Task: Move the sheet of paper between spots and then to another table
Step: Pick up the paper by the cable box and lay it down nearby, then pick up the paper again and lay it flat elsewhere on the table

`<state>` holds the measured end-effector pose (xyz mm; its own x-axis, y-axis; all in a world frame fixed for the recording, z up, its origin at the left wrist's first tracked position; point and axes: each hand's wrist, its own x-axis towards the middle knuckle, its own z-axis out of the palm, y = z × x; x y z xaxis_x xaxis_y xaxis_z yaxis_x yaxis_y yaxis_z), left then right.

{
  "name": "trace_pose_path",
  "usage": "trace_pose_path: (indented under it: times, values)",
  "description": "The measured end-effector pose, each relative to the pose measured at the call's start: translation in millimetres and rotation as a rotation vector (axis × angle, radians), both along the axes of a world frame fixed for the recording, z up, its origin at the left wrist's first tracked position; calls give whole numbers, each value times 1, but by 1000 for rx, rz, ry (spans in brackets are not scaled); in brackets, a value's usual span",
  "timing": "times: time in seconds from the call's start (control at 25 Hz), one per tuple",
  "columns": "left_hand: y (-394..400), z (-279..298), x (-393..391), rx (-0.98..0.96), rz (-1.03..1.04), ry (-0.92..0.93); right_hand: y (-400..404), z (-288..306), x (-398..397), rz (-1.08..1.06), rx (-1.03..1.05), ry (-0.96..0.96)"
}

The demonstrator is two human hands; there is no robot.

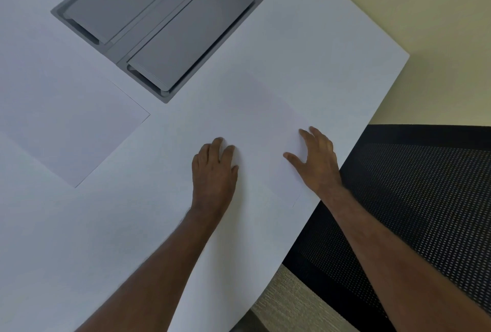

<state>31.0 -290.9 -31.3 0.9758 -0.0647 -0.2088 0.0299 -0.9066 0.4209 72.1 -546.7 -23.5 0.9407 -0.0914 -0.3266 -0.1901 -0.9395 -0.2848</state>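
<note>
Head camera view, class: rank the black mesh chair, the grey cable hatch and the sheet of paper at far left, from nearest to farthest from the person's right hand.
1. Black mesh chair: just right of the right hand, beyond the table edge.
2. Grey cable hatch: set into the tabletop, up and left.
3. Sheet of paper at far left: flat on the table, past the left hand.

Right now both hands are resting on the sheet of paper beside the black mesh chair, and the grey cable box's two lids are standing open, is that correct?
Not quite: the head view shows both lids of the grey cable box shut flat. The left hand and right hand do rest on the sheet of paper beside the black mesh chair.
</note>
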Motion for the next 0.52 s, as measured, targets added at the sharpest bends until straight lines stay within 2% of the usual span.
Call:
trace_pose_path:
  times: [0.08, 0.28, 0.52]
  values:
    - [4, 2, -1, -45, -1, 7, 4, 4, -1, -29, 24, -21]
    - [37, 8, -5, -223, 104, -42, 49, 17, 3, -31, 125, -245]
    - [117, 12, -5, -224, 382, -67, 160, 25, 31, 88, 283, -265]
